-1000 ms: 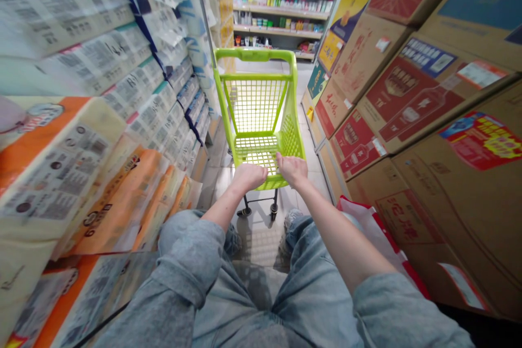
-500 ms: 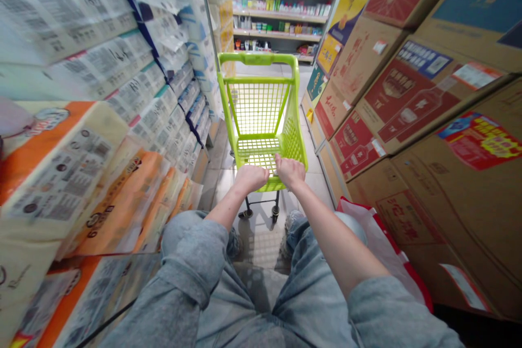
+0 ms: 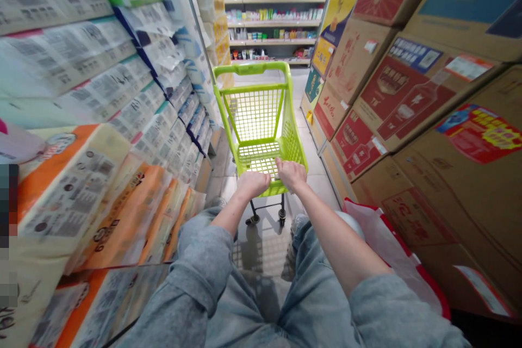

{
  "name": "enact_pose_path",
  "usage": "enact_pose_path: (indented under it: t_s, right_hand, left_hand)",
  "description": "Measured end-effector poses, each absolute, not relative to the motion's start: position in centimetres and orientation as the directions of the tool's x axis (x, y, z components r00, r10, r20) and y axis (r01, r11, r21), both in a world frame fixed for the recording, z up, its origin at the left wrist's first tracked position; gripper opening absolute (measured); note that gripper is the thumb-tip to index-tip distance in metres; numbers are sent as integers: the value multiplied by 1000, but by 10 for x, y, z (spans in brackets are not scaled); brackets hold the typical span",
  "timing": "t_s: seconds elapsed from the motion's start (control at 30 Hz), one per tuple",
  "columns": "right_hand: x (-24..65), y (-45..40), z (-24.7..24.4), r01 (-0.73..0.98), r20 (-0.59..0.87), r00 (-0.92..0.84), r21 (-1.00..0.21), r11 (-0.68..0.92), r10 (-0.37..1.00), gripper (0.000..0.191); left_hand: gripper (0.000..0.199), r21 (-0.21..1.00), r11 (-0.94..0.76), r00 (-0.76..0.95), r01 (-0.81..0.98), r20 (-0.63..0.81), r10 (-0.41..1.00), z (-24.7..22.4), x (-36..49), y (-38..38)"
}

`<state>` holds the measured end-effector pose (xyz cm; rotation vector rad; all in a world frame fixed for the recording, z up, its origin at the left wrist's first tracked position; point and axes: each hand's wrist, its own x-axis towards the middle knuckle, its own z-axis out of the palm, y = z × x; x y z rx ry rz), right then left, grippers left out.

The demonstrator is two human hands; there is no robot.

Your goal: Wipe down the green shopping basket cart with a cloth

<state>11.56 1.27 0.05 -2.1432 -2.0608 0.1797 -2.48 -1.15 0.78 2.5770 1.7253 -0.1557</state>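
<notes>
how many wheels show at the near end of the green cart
2: one wheel below the left hand, another wheel below the right hand. Others farther forward may be hidden by the cart.

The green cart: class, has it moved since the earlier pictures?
No, not clearly in any direction: the green cart sits nearly where it did against the far shelves.

Packs point(image 3: 116, 217) left, cartons point(image 3: 408, 98) right, cart point(image 3: 261, 142) between.
</notes>
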Motion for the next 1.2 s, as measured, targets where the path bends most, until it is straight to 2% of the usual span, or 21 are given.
enact_pose_path:
  t_s: [0.2,0.4,0.73,0.93,1.07,1.2]
  right_hand:
    - [127,24,6,964,-61,101,-240,-113,993,67]
    - [137,42,4,966,-52,116,-227,-125,992,62]
    - [153,95,-20,966,308,60,-257,22,949,51]
    - [171,85,-46,847,599,-116,-357,395,792,30]
    - [182,69,-54,777,660,-200,-343,527,724,32]
    - [196,67,-58,806,697,-143,-331,492,703,31]
  left_hand:
    - [50,-14,-373,370,928,-86,925,5,-12,-6]
    - [49,-5,-364,362,931,-85,928,4,-1,9]
    - [54,10,-253,253,967,-74,965,-2,19,62]
    - [49,-40,-300,297,953,-65,953,-3,22,79]
    - [42,-75,-348,342,935,-79,936,-2,20,80]
    - [46,-96,-319,311,943,-84,947,0,21,79]
